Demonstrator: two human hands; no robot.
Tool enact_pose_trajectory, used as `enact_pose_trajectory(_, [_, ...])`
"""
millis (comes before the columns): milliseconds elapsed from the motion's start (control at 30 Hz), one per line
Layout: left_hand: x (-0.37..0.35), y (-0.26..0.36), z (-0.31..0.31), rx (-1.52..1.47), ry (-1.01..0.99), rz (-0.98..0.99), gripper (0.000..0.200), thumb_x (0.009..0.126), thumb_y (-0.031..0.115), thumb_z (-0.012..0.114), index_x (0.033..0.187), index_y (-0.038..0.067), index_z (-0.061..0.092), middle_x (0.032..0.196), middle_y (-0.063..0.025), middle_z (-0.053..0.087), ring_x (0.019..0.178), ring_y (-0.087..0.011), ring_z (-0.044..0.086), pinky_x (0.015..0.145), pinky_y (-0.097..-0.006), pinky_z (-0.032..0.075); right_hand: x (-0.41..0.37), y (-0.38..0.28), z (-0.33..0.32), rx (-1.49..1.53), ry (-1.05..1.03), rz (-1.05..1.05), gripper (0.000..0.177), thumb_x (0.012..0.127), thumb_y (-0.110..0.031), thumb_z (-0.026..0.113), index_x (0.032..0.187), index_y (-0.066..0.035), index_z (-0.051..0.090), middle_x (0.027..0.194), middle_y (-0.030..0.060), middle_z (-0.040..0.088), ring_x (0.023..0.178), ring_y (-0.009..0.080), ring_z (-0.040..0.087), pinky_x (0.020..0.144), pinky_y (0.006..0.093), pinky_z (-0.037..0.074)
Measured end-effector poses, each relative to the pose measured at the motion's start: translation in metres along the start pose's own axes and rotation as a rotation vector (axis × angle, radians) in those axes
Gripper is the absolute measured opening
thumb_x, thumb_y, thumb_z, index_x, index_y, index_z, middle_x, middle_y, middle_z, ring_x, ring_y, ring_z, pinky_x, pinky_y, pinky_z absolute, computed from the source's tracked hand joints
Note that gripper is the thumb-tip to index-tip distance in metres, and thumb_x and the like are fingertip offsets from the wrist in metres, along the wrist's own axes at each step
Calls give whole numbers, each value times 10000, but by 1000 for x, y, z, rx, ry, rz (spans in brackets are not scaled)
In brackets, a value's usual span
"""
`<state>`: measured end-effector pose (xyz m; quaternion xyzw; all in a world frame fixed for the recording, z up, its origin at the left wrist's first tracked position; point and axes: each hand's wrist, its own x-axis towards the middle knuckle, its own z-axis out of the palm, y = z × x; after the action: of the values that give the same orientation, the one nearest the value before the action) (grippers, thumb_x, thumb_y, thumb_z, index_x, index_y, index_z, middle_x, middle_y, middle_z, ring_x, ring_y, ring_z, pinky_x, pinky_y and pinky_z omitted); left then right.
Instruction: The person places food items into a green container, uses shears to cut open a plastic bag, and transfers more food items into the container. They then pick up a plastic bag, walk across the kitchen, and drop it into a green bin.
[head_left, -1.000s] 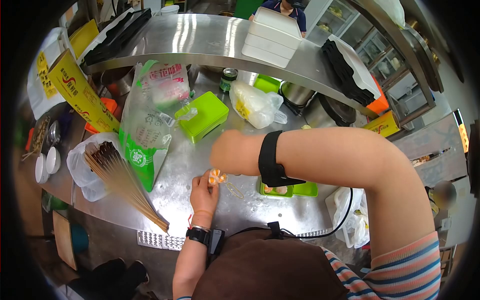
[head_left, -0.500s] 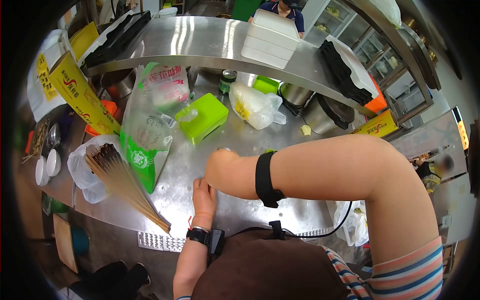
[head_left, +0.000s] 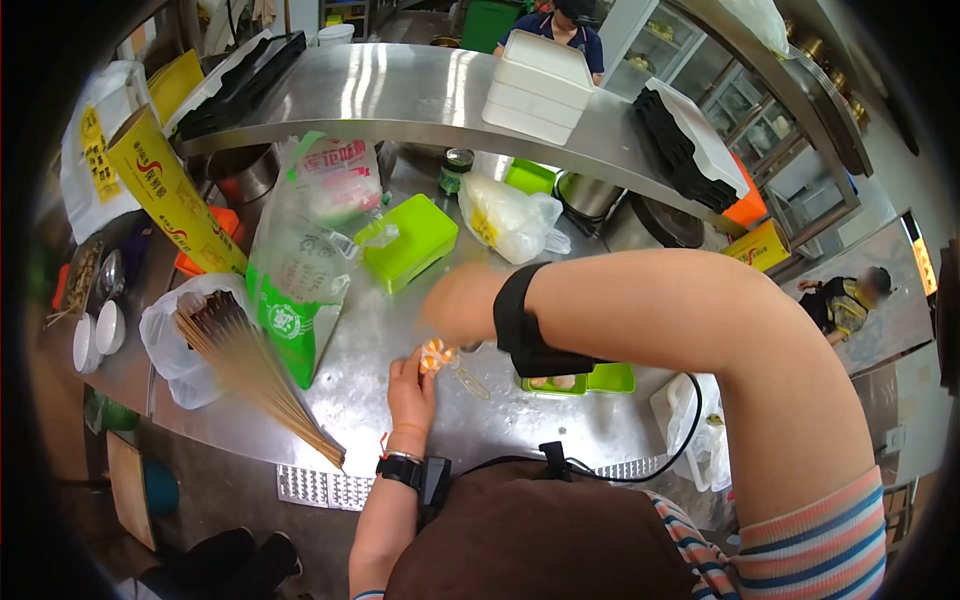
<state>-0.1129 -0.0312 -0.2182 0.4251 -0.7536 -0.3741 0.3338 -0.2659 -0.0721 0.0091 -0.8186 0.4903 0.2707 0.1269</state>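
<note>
My left hand (head_left: 410, 388) is over the steel counter (head_left: 400, 440), its fingertips closed on a small orange-and-white piece of food (head_left: 434, 355). Just above and to the right of it, my right hand (head_left: 462, 300) is blurred by motion, and its fingers are hidden. A thin pale loop (head_left: 472, 383) lies right of the orange-and-white piece. Under my right forearm, a green tray (head_left: 611, 378) shows in part, with small pale pieces in its left section. A lidded green box (head_left: 408, 240) stands beyond my hands.
Many wooden skewers (head_left: 270, 385) rest in a white bag (head_left: 180, 350) at the left. Behind them are a green-and-clear bag (head_left: 290, 290) and a yellow box (head_left: 165, 190). A knotted plastic bag (head_left: 510, 218) lies farther back. Another person (head_left: 575, 30) is beyond the shelf.
My right hand has moved up a little and away from my left fingertips, uncovering the orange-and-white piece and the pale loop. More of the green tray shows below my forearm.
</note>
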Motion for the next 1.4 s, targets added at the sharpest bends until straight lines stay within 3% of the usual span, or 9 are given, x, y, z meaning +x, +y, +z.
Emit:
enact_pose_trajectory(367, [2,1,-1,-66,-39,-75,426,844,56,647,1266,102,602,945,-148,567,782,-330,600,738,-392,514,0,3,10,-25,138,-69,126,729,-172,689,799,-73,724,771,131,697,753,321,692,629,439,533])
enact_pose_trajectory(433, [4,5,-6,-41,-78,-49,466,835,82,657,1293,114,577,958,-142,563,789,-316,614,729,-379,519,13,33,6,197,-209,120,268,749,-328,699,843,-82,751,778,143,697,773,337,683,676,437,532])
enact_pose_trajectory(667, [27,25,-17,230,-450,-35,559,827,245,675,1351,198,487,959,-136,639,875,-326,656,737,-429,529,-31,5,46,-190,154,-36,236,778,-361,716,786,-128,750,715,100,680,743,302,683,647,421,537])
enact_pose_trajectory(867, [25,27,-2,230,-322,-171,553,791,322,713,1277,179,493,891,-141,699,818,-356,675,707,-444,533,-99,-17,76,283,241,345,317,866,-347,665,1088,-122,691,803,110,681,722,274,666,643,373,528])
enact_pose_trajectory(933, [20,29,3,225,-296,-180,573,784,331,722,1277,158,485,883,-149,702,810,-363,677,700,-447,534,-102,-24,115,1026,353,538,370,907,-350,609,1176,-100,658,909,137,714,833,328,679,743,396,534])
enact_pose_trajectory(967, [18,30,5,221,-276,-190,595,777,340,730,1276,137,478,875,-157,705,802,-369,680,694,-451,535,-99,-34,131,1026,353,543,370,907,-350,609,1176,-100,658,909,137,714,833,328,679,743,396,534])
enact_pose_trajectory(1033, [19,32,7,213,-276,-207,606,770,342,741,1263,110,474,870,-166,705,800,-370,682,694,-448,538,-86,-59,161,1195,678,443,348,950,-290,559,1229,-96,632,995,161,701,889,345,668,764,407,526])
enact_pose_trajectory(1233, [16,26,11,158,-232,-203,654,716,308,810,1208,39,474,804,-163,700,757,-338,697,679,-403,554,-63,-74,200,1161,639,510,332,969,-177,563,1283,-73,593,1073,153,673,894,246,648,751,326,508])
enact_pose_trajectory(1400, [14,24,12,95,-263,-288,660,712,305,811,1195,12,469,841,-196,702,788,-372,692,705,-426,552,-72,-76,162,998,818,382,349,954,-178,575,1296,-108,589,987,139,661,820,287,635,706,364,504])
